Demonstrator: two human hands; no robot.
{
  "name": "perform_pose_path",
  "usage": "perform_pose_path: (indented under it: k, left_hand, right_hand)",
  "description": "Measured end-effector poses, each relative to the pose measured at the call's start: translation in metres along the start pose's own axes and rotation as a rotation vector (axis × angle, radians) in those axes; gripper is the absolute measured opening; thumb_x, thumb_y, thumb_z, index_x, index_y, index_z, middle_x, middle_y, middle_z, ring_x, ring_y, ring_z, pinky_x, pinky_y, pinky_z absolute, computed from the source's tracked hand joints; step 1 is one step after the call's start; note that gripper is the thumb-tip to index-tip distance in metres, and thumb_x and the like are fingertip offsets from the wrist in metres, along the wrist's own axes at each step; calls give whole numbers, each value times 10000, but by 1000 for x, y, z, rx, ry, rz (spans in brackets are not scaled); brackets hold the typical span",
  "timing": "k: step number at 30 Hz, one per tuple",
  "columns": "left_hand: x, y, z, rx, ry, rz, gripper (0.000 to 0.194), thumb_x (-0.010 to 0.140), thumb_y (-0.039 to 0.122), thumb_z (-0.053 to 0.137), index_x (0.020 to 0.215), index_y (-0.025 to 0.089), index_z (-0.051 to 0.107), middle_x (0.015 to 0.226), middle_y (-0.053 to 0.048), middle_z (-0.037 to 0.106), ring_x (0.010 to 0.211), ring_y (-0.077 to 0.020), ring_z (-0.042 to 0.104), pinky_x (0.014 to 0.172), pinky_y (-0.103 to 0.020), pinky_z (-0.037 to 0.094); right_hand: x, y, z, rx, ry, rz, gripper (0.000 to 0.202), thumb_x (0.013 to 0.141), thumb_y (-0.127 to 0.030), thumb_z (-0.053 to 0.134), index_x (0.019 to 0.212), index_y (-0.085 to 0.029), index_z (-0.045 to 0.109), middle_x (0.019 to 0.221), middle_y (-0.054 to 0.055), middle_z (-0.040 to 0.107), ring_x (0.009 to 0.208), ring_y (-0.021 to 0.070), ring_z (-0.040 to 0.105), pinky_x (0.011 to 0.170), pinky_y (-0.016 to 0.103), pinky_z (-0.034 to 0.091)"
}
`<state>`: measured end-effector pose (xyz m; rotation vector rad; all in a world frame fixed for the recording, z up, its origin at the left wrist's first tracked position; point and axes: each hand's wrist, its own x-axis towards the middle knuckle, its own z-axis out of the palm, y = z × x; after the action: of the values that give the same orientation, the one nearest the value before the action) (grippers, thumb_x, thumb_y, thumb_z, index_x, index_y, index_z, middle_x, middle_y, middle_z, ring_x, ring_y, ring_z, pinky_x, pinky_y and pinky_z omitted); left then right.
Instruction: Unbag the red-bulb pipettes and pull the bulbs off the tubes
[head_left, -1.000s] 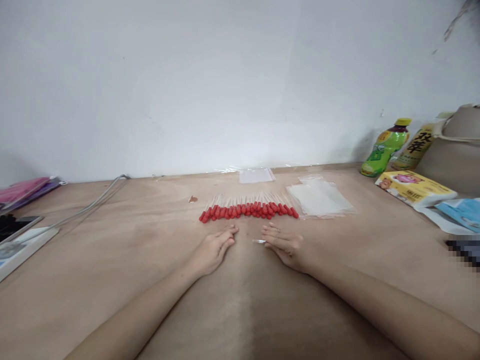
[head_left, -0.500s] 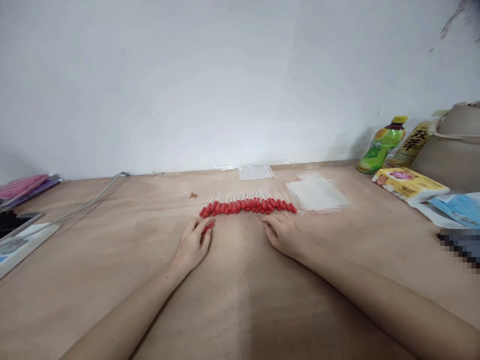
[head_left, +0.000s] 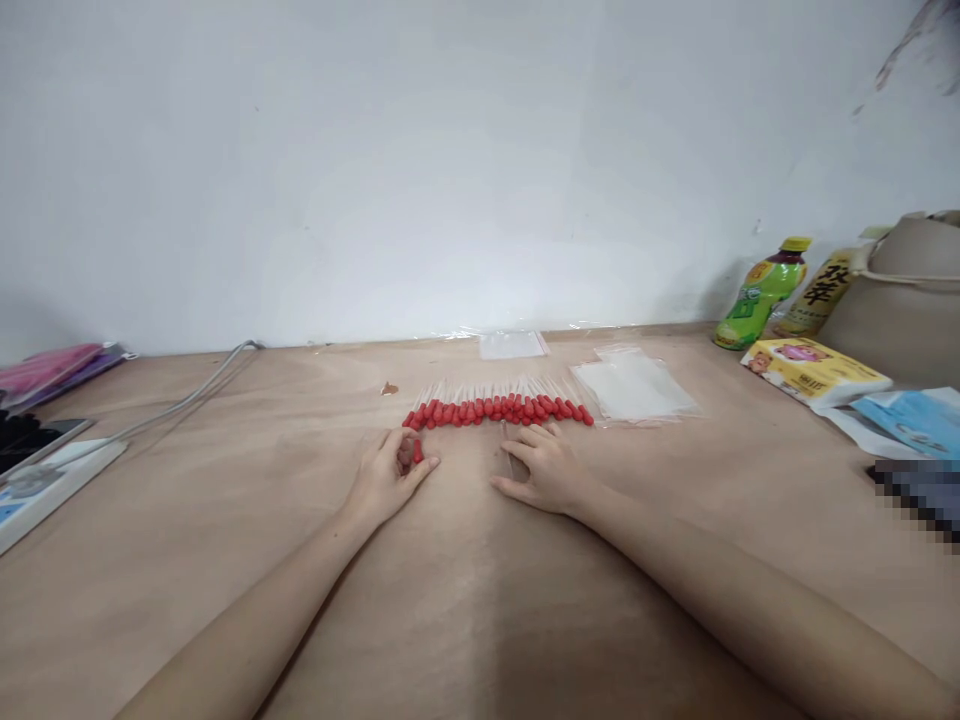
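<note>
A row of droppers (head_left: 499, 409) lies across the table, red rubber bulbs toward me and thin clear tips toward the wall. At the row's left end my left hand (head_left: 384, 474) has its fingers curled around a red rubber bulb (head_left: 418, 452), its thumb beside it. To the right, my right hand (head_left: 551, 470) holds a thin clear tube (head_left: 508, 448) between thumb and fingers, just in front of the row. Clear plastic zip bags (head_left: 634, 387) are stacked right of the droppers, and another flat clear bag (head_left: 514, 345) lies behind them near the wall.
On the right stand a green drink bottle (head_left: 761, 295), a yellow bottle (head_left: 817, 292), a tan bag (head_left: 900, 290), a yellow tissue pack (head_left: 817, 370) and a blue packet (head_left: 915, 420). At left are a power strip (head_left: 67, 490), a grey cable (head_left: 180, 405) and pink items (head_left: 52, 370).
My right hand has shifted slightly left and toward me, its thumb and fingers wider apart, with the clear tube now plainer. My left thumb has moved out from the red bulb, which has turned more upright.
</note>
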<state>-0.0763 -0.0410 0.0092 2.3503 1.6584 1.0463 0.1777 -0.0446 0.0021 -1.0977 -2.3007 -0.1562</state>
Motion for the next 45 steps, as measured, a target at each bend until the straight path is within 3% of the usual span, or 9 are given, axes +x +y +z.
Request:
perform_pose_path:
  k: [12,19,27,31,34,38,40,42,45]
  left_hand:
    - [10,14,-1,168,134,191,256,765,376,550,953,204,551,910,-57,546,879,-207,514,794,-340,426]
    - [43,34,22,280,60,281,286,773,358,533,1002,190,563,966,-79,562,927,-237,490,801,-367,374]
    - [53,34,35,229,45,303,190,838,326,467,879,208,609,851,-40,632,865,-209,534,796,-362,348]
    - [53,33,37,114,111,251,187,851,294,454,891,184,598,858,-35,639,854,-189,545,815,-345,369]
    - [54,35,33,17,226,180,183,849,280,455,917,181,594,861,-35,636,828,-176,555,801,-333,395]
    - [45,41,21,-101,373,162,158,822,269,503,912,183,601,855,-37,635,827,-173,562,784,-325,419]
    - [33,41,17,-202,307,207,160,811,246,525,941,187,599,884,-38,635,848,-166,563,790,-317,429]
    - [19,39,17,-310,169,265,174,805,218,538,966,188,598,903,-44,636,857,-160,565,801,-317,434]
    - [4,36,20,-427,-12,274,189,806,197,539,982,190,606,906,-56,638,854,-158,563,785,-314,443]
  right_hand:
    - [-1,-1,0,68,-13,41,421,707,-504,590,965,-172,611,918,81,588,838,205,509,770,351,344]
    - [-10,5,-3,87,112,19,337,740,-447,581,933,-172,604,878,77,585,819,197,510,757,348,363]
    - [-20,13,-13,146,74,-33,219,774,-361,556,870,-168,593,821,71,566,780,187,483,727,349,396]
    - [-19,14,-13,176,67,-37,209,768,-345,566,877,-168,595,814,69,566,776,184,492,722,350,412]
    - [-20,15,-11,189,85,-25,221,766,-342,567,902,-171,595,821,69,569,782,187,507,725,358,430]
    - [-21,17,-9,194,212,4,353,769,-294,551,1103,-180,532,1004,102,555,921,214,524,804,373,448]
    - [-21,17,-11,150,318,48,491,770,-301,548,1235,-187,436,1155,124,500,1060,243,480,889,399,420]
    - [-21,18,-13,89,375,54,606,767,-348,556,1314,-194,345,1261,127,438,1157,264,419,954,426,371]
    - [-21,19,-17,22,318,-50,630,764,-409,564,1317,-196,350,1312,111,419,1219,266,367,998,439,317]
